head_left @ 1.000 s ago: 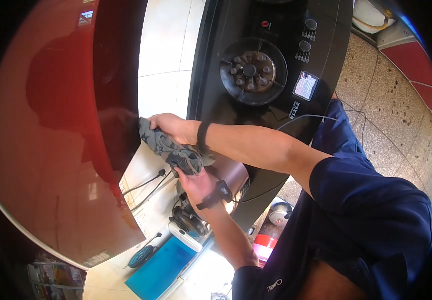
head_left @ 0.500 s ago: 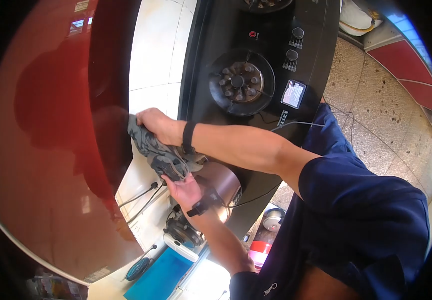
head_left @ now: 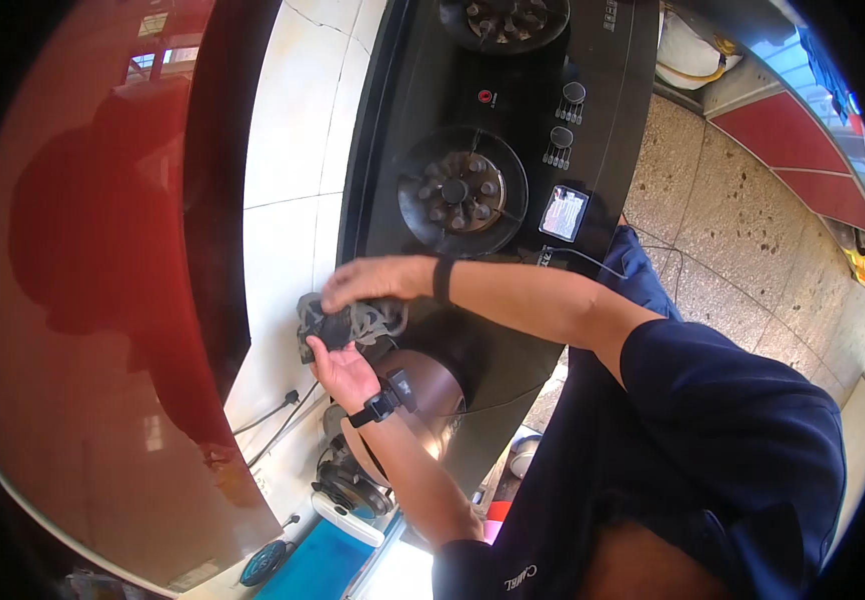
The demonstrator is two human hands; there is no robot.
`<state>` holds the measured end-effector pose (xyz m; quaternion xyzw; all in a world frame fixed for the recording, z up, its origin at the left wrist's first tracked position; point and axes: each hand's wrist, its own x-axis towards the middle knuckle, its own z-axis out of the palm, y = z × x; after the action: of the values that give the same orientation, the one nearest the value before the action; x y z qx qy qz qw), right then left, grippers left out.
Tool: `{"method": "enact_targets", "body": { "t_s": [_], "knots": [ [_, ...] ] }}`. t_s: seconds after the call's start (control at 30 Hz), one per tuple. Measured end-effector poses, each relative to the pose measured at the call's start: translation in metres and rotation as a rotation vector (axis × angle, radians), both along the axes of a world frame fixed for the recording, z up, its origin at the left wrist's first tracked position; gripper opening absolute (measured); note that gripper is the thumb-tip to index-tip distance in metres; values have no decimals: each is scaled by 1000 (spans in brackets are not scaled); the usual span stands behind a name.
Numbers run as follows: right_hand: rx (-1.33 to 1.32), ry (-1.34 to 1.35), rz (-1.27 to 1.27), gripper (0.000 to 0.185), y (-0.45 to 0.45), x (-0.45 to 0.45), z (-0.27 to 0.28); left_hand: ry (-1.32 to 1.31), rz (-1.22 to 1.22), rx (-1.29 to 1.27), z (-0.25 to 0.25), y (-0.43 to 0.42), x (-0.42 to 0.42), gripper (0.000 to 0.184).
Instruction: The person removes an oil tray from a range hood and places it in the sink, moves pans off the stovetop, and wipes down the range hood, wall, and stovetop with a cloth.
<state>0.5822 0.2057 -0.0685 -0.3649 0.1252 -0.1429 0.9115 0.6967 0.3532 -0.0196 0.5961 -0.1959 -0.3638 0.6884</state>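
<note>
A grey camouflage-patterned cloth point(head_left: 331, 325) hangs bunched between my hands near the white tiled wall. My left hand point(head_left: 343, 374), palm turned up, grips its lower edge between thumb and fingers. From above, my right hand point(head_left: 378, 280) has its fingers curled over the upper side of the cloth, slightly blurred. Both hands are beside the black gas stove point(head_left: 378, 205), above its wall side. Just below the cloth stands a rounded brownish metallic appliance point(head_left: 428, 385), partly covered by my left wrist and the dark device strapped there.
Two burners, the nearer burner point(head_left: 463, 192) among them, sit on the stove. A glossy red cabinet point(head_left: 93, 300) overhangs the wall side. Black power cords point(head_left: 271, 412) run along the wall. A dark appliance point(head_left: 348, 482) and a blue surface point(head_left: 318, 560) lie lower down.
My right hand has shifted away from the cabinet toward the stove, and the cloth is gathered into a smaller bundle. The left hand has moved slightly toward the wall.
</note>
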Motion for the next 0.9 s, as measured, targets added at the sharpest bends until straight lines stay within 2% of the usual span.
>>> {"method": "enact_targets", "body": {
  "t_s": [0.03,0.1,0.17,0.2,0.3,0.37,0.4,0.5,0.57,0.6,0.63,0.7,0.73,0.77,0.8,0.83,0.87,0.9],
  "knots": [
    [77,-18,65,57,15,-1,2,-26,43,87,-2,1,0,50],
    [130,-2,69,59,26,-1,-6,-22,-16,48,-8,0,-1,48],
    [257,-128,91,51,26,17,-22,25,3,78,-3,9,5,48],
    [193,-88,54,42,16,16,-17,45,-48,88,-5,18,13,54],
    [-466,156,-291,44,-14,43,-28,28,-79,123,12,27,-8,61],
    [-930,294,-464,47,-40,57,-35,33,-27,152,12,35,-17,63],
    [-1065,360,-482,44,-46,64,-44,65,-32,150,7,42,-19,63],
    [-1202,669,-246,30,-59,68,-77,152,-41,167,-5,51,-36,63],
    [-1415,858,-56,26,-67,77,-110,237,-25,168,-17,56,-43,62],
    [-1485,815,-99,20,-71,71,-112,259,-26,170,-21,58,-44,61],
    [-1483,811,-98,20,-76,78,-109,283,-22,178,-24,62,-46,60],
    [-1406,1012,28,23,-91,92,-103,291,2,203,-29,67,-49,59],
    [-1388,975,48,25,-106,87,-102,297,22,233,-27,73,-50,58],
    [-1303,977,-30,26,-118,79,-103,294,28,234,-25,76,-51,58],
    [-1404,982,-11,26,-135,73,-104,282,42,235,-24,79,-54,56],
    [-1392,995,-94,27,-149,71,-115,272,56,241,-22,83,-56,54],
    [-1356,1084,-12,28,-171,96,-150,274,62,240,-23,89,-57,54],
    [-1329,1058,-32,30,-182,76,-135,311,83,236,-27,95,-57,52]
  ]
}}
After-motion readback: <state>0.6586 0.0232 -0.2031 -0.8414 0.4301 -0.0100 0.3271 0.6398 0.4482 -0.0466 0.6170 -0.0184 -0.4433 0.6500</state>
